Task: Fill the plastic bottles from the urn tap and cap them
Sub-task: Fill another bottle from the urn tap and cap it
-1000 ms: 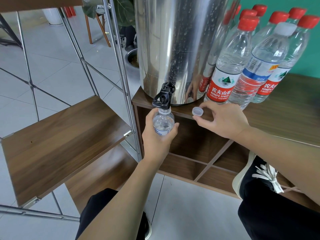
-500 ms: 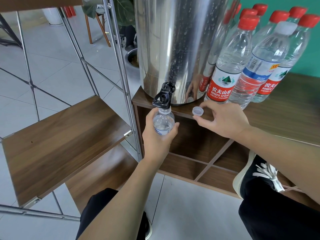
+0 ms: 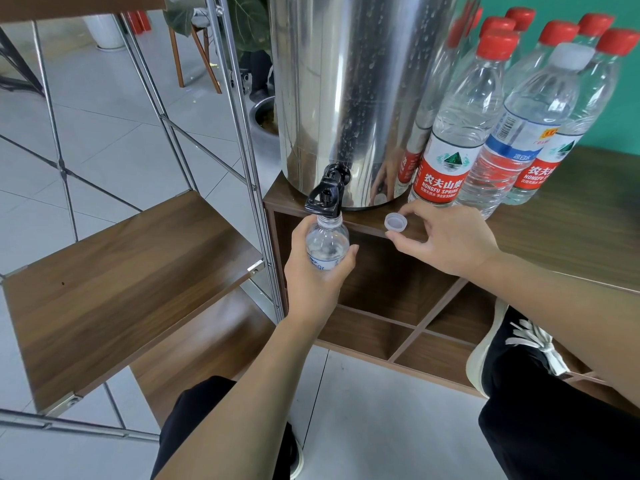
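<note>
Left hand [image 3: 313, 271]: gripped small clear plastic bottle [image 3: 327, 245], mouth under black urn tap [image 3: 325, 199].
Right hand [image 3: 446, 240]: pinched white plastic cap [image 3: 395, 223] at wooden cabinet's [image 3: 571, 237] near edge.
Right: capped bottles [image 3: 460, 133] crowded beside steel urn [image 3: 349, 91].

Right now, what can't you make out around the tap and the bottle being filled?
- Water flow: the tap covers the bottle mouth in the head view.
- Fill level: left hand wraps the lower bottle.
- Urn top: cut off by the frame edge.
- Bottle's label: too small to read.
</note>
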Demonstrator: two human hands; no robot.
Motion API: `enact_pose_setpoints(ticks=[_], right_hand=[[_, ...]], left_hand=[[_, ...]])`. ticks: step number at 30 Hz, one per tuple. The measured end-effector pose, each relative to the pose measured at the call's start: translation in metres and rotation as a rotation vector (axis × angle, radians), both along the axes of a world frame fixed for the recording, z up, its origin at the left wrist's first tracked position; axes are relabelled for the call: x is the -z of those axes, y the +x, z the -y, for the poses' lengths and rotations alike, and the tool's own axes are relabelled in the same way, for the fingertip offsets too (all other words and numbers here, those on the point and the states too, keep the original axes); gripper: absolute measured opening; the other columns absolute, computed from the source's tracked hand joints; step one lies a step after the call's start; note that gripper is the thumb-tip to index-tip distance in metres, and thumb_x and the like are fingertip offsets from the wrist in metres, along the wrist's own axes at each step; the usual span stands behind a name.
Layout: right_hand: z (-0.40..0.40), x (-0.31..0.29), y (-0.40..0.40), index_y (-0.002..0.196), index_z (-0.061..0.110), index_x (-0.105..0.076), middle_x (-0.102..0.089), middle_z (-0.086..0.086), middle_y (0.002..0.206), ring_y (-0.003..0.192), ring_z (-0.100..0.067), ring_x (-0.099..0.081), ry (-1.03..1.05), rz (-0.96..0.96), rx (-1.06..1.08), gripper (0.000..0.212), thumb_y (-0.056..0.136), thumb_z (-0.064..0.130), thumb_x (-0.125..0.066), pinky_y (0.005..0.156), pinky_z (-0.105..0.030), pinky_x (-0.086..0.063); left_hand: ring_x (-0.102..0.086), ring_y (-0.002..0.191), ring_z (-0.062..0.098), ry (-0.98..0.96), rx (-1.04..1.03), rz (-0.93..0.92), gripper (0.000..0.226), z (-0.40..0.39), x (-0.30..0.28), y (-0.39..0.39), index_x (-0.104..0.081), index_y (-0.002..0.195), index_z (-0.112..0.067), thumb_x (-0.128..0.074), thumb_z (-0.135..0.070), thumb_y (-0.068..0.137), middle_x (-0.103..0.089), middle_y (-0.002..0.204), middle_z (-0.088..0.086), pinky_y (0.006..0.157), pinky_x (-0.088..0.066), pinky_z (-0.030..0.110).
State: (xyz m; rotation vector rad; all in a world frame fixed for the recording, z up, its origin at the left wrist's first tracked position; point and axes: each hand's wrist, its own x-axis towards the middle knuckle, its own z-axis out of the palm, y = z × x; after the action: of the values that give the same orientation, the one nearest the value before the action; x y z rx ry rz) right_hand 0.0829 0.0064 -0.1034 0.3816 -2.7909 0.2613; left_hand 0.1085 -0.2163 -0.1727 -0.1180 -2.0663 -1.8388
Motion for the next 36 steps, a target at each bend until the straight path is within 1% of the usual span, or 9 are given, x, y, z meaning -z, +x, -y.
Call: enact_pose_setpoints(ticks=[3,7,11,15,19,24,30,36], right_hand=[[-0.0016,-0.0005,0.0011,0.118,0.025,-0.064,-0.036,0.024,0.064,0.067,-0.007,-0.049,-0.001,-0.005,-0.003,0.055,0.090,0.071,-0.048,0.054,-0.018,-0.029],[-0.0024,-0.0008,0.0006,0.118,0.025,-0.064,-0.037,0.024,0.064,0.067,-0.007,-0.049,-0.001,-0.003,-0.006,0.054,0.090,0.070,-0.050,0.054,-0.019,-0.031],[-0.0001,-0.0008,-0.0002,0.119,0.026,-0.064,-0.037,0.023,0.063,0.067,-0.007,-0.050,0.002,0.002,-0.005,0.056,0.089,0.071,-0.048,0.054,-0.020,-0.031],[-0.0007,-0.0011,-0.0002,0.121,0.027,-0.063,-0.039,0.022,0.063,0.067,-0.009,-0.052,0.012,0.014,0.005,0.060,0.088,0.074,-0.044,0.055,-0.020,-0.030],[-0.0023,-0.0017,-0.0004,0.120,0.028,-0.062,-0.044,0.019,0.063,0.067,-0.009,-0.054,0.007,0.026,0.009,0.057,0.089,0.073,-0.046,0.055,-0.021,-0.033],[-0.0013,-0.0005,0.0003,0.119,0.027,-0.063,-0.039,0.022,0.063,0.067,-0.007,-0.051,0.007,0.012,0.007,0.056,0.089,0.072,-0.047,0.054,-0.019,-0.030],[-0.0010,-0.0022,-0.0009,0.120,0.027,-0.063,-0.040,0.021,0.064,0.067,-0.006,-0.051,-0.006,0.019,0.003,0.058,0.089,0.073,-0.047,0.055,-0.019,-0.030],[-0.0011,-0.0014,0.0006,0.120,0.027,-0.063,-0.040,0.022,0.064,0.068,-0.008,-0.052,-0.001,0.027,0.007,0.058,0.089,0.072,-0.047,0.055,-0.019,-0.030]], left_hand=[[-0.060,0.113,-0.007,-0.004,0.003,0.004,0.070,-0.0004,0.0002,0.0004,-0.044,0.135,-0.033,-0.088,-0.019,0.082,-0.060,0.119,-0.023,0.089,-0.044,0.006],[-0.060,0.115,-0.004,-0.006,0.004,0.001,0.070,-0.0005,-0.0004,-0.0001,-0.043,0.134,-0.038,-0.088,-0.020,0.082,-0.060,0.121,-0.023,0.091,-0.045,0.007],[-0.058,0.114,-0.008,-0.011,-0.002,0.002,0.071,0.0001,0.0004,-0.0004,-0.044,0.135,-0.034,-0.088,-0.020,0.082,-0.059,0.121,-0.025,0.091,-0.044,0.005],[-0.059,0.115,-0.006,-0.006,0.003,-0.001,0.070,0.0003,0.0013,0.0002,-0.044,0.136,-0.032,-0.088,-0.020,0.082,-0.060,0.121,-0.024,0.091,-0.044,0.006],[-0.059,0.112,-0.008,-0.002,0.007,-0.003,0.069,-0.0003,-0.0006,0.0003,-0.046,0.135,-0.029,-0.088,-0.017,0.082,-0.060,0.119,-0.023,0.090,-0.043,0.005],[-0.059,0.113,-0.007,0.008,0.010,0.000,0.070,-0.0005,-0.0009,0.0008,-0.046,0.135,-0.032,-0.088,-0.017,0.082,-0.060,0.121,-0.023,0.090,-0.044,0.006],[-0.059,0.113,-0.010,0.006,0.005,0.010,0.071,0.0001,-0.0011,-0.0002,-0.045,0.135,-0.033,-0.089,-0.018,0.082,-0.060,0.119,-0.025,0.089,-0.044,0.004],[-0.059,0.116,-0.004,0.001,0.006,0.012,0.072,-0.0001,0.0006,-0.0003,-0.044,0.136,-0.036,-0.089,-0.021,0.082,-0.060,0.122,-0.025,0.092,-0.045,0.007]])
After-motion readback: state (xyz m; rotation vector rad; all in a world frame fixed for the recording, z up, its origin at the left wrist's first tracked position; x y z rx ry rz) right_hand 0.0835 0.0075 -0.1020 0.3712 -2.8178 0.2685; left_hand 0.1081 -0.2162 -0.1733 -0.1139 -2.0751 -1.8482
